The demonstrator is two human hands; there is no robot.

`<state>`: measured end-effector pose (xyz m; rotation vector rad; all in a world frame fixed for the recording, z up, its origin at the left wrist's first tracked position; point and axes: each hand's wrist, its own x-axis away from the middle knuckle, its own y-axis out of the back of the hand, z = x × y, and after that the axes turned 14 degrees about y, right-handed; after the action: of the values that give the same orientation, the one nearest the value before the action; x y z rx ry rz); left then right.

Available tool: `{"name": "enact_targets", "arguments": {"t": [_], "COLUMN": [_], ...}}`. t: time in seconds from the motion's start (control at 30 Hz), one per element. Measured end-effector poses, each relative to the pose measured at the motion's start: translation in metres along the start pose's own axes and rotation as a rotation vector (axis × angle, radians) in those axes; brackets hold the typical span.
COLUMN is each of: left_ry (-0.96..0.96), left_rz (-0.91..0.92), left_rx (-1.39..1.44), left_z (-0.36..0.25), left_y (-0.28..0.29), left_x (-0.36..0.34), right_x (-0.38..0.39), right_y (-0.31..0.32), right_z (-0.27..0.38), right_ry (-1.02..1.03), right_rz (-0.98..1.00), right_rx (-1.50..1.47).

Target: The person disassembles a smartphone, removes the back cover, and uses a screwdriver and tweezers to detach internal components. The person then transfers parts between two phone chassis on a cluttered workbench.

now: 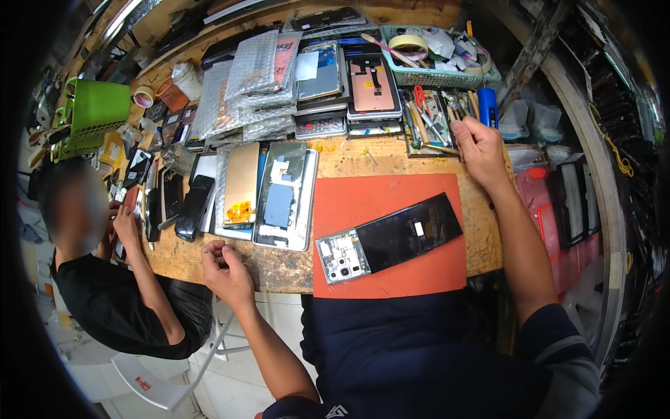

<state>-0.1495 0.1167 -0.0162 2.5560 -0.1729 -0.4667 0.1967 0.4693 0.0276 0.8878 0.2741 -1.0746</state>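
Note:
On an orange-red work mat (384, 199) lies a disassembled smartphone (412, 232), slanted up to the right. Its dark panel faces up, and a lower-left section exposes circuitry and camera lenses. My right hand (479, 148) is closed at the front right of a tool tray (417, 148), among slim handled tools (421, 120); its fingers hide what they grip. Left of the mat, my left hand (229, 272) hovers by the table's front edge with fingers curled and nothing visible in them. Nearest it are a white-framed phone part (301, 234) and a gold phone panel (241, 181).
Bubble-wrapped packages (251, 77) and stacked phone screens (371, 87) crowd the back. A teal basket (419, 77) holds tape and scraps. A blue cylinder (487, 106) stands beside the tools. At left, another person (115, 300) works near a green basket (98, 105).

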Motion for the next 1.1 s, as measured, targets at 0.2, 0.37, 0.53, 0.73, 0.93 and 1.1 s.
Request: {"name": "enact_targets", "arguments": {"t": [0.2,0.37,0.53,0.73,0.93,1.1], "left_ry": [0.001,-0.052,0.008,0.024,0.0,-0.022], "left_rz": [0.012,-0.003,0.042,0.043,0.019,0.015], "left_rx": [0.002,0.086,0.067,0.051,0.077,0.064], "left_z": [-0.001,0.014,0.01,0.01,0.016,0.013], "left_y": [0.001,-0.006,-0.001,0.0,-0.004,-0.003], "left_x": [-0.001,-0.005,-0.004,-0.003,-0.003,-0.003], "right_x": [-0.002,0.0,-0.009,-0.004,-0.002,0.0], "right_y": [0.0,-0.007,-0.001,0.003,-0.012,-0.013], "right_z": [0.001,-0.01,-0.002,0.003,0.003,0.015], "right_ry": [0.02,0.052,0.055,0.093,0.154,0.29], "right_rz": [-0.071,-0.102,-0.201,0.01,0.169,0.313], "right_rx": [0.024,-0.061,0.018,0.224,0.46,0.463]}}
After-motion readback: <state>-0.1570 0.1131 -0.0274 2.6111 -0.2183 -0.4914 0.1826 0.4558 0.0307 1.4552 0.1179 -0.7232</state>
